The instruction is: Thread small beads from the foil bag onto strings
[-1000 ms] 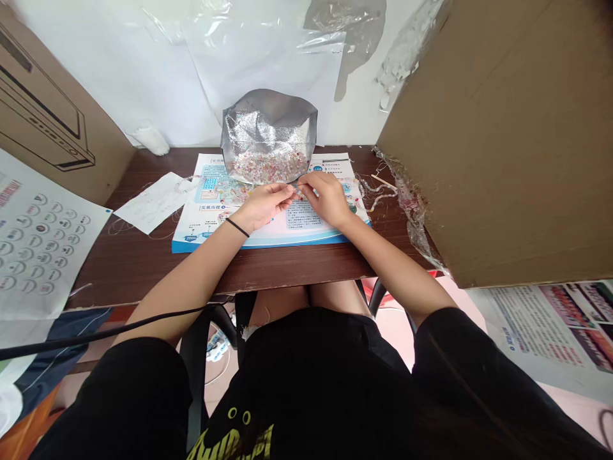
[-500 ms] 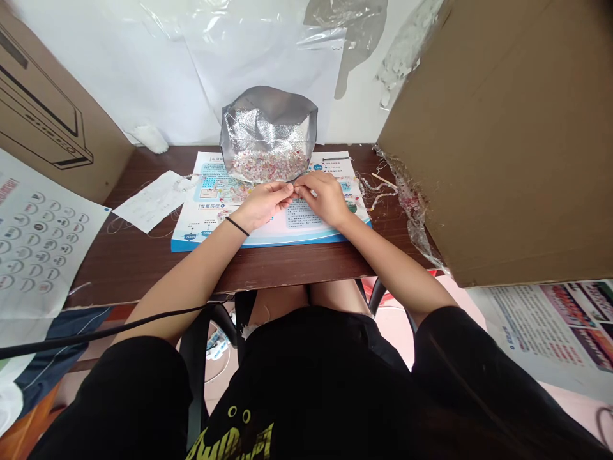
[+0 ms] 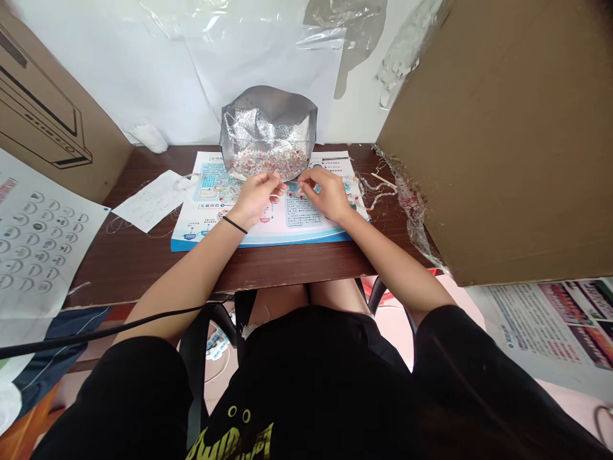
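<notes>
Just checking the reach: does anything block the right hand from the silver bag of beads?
Nothing visible: only the printed poster, with a few loose beads, lies between the right hand and the silver foil bag.

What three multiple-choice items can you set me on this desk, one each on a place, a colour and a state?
1. Where is the silver bag? A on the far end of the printed sheet; B on the floor; C on the chair.
2. What colour is the band on the left wrist? A red; B black; C white.
3. Where are the left hand and right hand? A under the desk; B inside the bag; C over the sheet.

1 A: the bag sits at the sheet's far end.
2 B: the thin band shows black.
3 C: both hands are above the sheet, outside the bag.
</notes>
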The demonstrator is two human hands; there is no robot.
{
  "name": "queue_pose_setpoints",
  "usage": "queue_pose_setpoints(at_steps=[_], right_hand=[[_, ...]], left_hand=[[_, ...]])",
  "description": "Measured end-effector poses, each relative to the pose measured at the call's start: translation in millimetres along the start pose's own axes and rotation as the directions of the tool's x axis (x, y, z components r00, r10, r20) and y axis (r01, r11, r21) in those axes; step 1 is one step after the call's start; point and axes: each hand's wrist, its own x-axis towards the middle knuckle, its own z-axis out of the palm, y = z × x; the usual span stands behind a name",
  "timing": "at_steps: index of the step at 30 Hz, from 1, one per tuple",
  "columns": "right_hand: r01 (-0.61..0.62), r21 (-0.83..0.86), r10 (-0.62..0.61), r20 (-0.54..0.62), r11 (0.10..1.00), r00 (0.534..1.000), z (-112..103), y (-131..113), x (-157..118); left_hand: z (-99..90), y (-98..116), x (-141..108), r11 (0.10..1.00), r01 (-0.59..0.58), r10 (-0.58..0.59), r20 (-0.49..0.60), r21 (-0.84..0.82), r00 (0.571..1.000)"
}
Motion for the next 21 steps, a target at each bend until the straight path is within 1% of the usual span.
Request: queue_pose_setpoints(at_steps=[3, 6, 7, 9, 11, 12, 13, 14, 15, 16, 17, 18, 19, 21], right_hand=[[-0.029, -0.082, 0.031, 0.021, 0.996, 0.999, -4, 9, 3], [-0.077, -0.176, 0.087, 0.049, 0.981, 0.995, -8, 16, 4], [-0.102, -0.209, 0.115, 0.051, 0.973, 0.992, -9, 18, 5], [-0.163, -0.272, 0.183, 0.049, 0.948, 0.982, -12, 20, 5], [-0.228, -0.327, 0.255, 0.041, 0.917, 0.966, -14, 22, 5], [-0.253, -0.348, 0.283, 0.035, 0.903, 0.959, -15, 23, 5], [-0.272, -0.363, 0.302, 0.028, 0.891, 0.953, -16, 24, 6], [-0.284, -0.373, 0.314, 0.019, 0.883, 0.949, -16, 25, 6], [-0.292, -0.378, 0.318, 0.009, 0.879, 0.948, -17, 26, 6], [-0.296, -0.380, 0.319, -0.002, 0.876, 0.948, -18, 28, 6], [-0.301, -0.381, 0.319, -0.015, 0.874, 0.947, -18, 29, 6], [-0.308, -0.385, 0.323, -0.029, 0.870, 0.946, -19, 30, 6], [-0.320, -0.392, 0.330, -0.044, 0.863, 0.943, -21, 31, 7], [-0.348, -0.409, 0.351, -0.069, 0.844, 0.934, -23, 32, 7]], left_hand=[[-5.0, 16, -1, 0.982, -0.041, 0.020, -0.114, -0.185, 0.993], [-9.7, 29, -1, 0.928, -0.084, 0.026, -0.161, -0.364, 0.987], [-10.9, 32, 0, 0.917, -0.095, 0.029, -0.174, -0.388, 0.984], [-12.6, 32, 4, 0.923, -0.135, 0.058, -0.217, -0.359, 0.974], [-14.1, 29, 8, 0.951, -0.197, 0.131, -0.265, -0.239, 0.955], [-15.0, 26, 10, 0.960, -0.244, 0.197, -0.282, -0.141, 0.939], [-16.2, 24, 11, 0.955, -0.296, 0.280, -0.287, -0.011, 0.916], [-17.7, 22, 10, 0.928, -0.345, 0.371, -0.276, 0.138, 0.887], [-19.5, 20, 10, 0.875, -0.386, 0.459, -0.243, 0.293, 0.854], [-21.6, 19, 8, 0.797, -0.413, 0.533, -0.190, 0.442, 0.825], [-23.8, 18, 7, 0.709, -0.420, 0.579, -0.127, 0.567, 0.805], [-26.1, 18, 6, 0.628, -0.409, 0.594, -0.068, 0.662, 0.802], [-28.6, 18, 6, 0.564, -0.386, 0.585, -0.023, 0.730, 0.811], [-33.8, 18, 7, 0.481, -0.325, 0.534, 0.022, 0.814, 0.845]])
